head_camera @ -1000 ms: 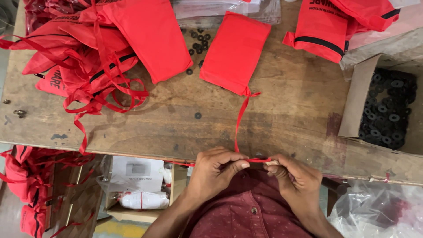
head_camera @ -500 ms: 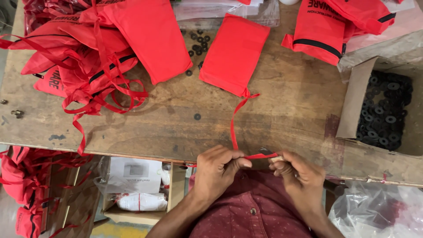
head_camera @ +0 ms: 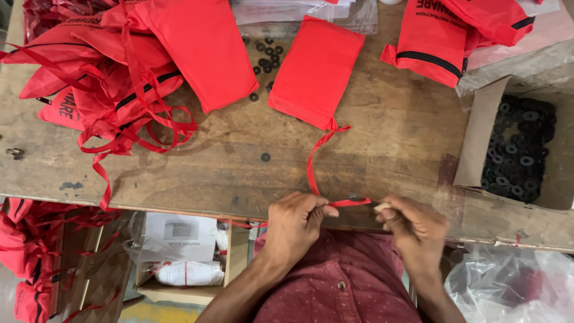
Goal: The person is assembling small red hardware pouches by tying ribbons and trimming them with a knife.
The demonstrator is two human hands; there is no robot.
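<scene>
Since the earlier frames, both hands are drawing the ribbon taut at the lower centre of the frame, and the loop rising toward the pouch is standing narrower than a moment ago.

Reading left to right: a heap of red pouches (head_camera: pixel 119 78) with trailing ribbons is lying at the upper left on the wooden workbench (head_camera: pixel 382 155). Below the bench edge, at the lower left, a shelf is holding a white packet (head_camera: pixel 188 272) beside more red fabric. At upper centre, small black washers (head_camera: pixel 267 57) are scattered just beside the single red pouch (head_camera: pixel 315 70), which is lying flat with its long axis running from upper right to lower left, its mouth end pointing down toward the person. From that mouth the red ribbon (head_camera: pixel 311 164) is running down to the bench's near edge, then bending rightward between the two hands.

The left hand (head_camera: pixel 296 224) is pinching the ribbon between thumb and fingers directly below the pouch, so it is the nearer hand to it. The right hand (head_camera: pixel 415 230) is closed around the ribbon's far end, fingers curled; a pale tip is showing at its thumb, though what that is cannot be told.

At the far right, an open cardboard box (head_camera: pixel 472 143) is holding many black washers, and more red pouches (head_camera: pixel 454 36) are lying at the upper right.
</scene>
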